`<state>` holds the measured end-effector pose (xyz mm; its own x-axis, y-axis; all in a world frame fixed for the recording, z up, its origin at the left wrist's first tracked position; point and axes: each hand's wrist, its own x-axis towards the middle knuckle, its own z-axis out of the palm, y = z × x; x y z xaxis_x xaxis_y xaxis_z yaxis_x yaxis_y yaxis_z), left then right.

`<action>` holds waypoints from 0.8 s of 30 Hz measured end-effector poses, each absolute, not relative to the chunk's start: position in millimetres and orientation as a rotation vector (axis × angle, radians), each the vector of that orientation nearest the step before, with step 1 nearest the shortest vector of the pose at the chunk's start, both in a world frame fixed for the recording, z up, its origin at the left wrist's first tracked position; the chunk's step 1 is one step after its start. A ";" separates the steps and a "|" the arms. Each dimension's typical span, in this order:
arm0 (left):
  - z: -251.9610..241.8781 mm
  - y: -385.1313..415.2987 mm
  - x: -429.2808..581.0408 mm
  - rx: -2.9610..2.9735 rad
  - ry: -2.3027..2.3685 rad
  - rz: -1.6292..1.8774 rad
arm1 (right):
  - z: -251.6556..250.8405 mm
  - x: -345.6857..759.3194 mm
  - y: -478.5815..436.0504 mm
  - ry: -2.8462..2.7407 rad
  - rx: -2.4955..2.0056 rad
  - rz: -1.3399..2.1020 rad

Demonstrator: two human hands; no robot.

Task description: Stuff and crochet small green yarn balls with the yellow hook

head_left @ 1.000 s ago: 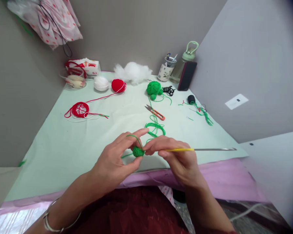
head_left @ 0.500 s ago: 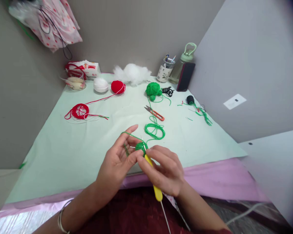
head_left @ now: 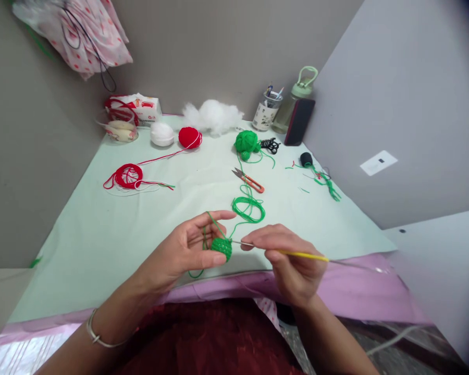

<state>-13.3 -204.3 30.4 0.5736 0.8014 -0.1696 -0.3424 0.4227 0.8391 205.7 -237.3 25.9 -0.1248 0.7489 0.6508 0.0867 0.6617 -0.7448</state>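
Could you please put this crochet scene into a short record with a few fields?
left hand: left hand pinches a small green crochet piece, green yarn looped over its forefinger
right hand: right hand holds a yellow-handled crochet hook, tip at the piece
table: pale green cloth
near the hands: loose green yarn coil, orange snips
far side: green yarn ball, red yarn ball, white stuffing
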 end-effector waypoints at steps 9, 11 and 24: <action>26.1 -200.0 -19.7 1.062 0.651 0.730 | 20.4 200.9 -234.8 -1.162 -0.733 1.072; 30.1 -198.0 -21.9 1.115 0.682 0.686 | 21.4 203.0 -236.5 -1.181 -0.755 1.072; 24.4 -207.0 -5.2 0.930 0.577 0.838 | 18.9 180.5 -232.9 -1.342 -0.788 0.805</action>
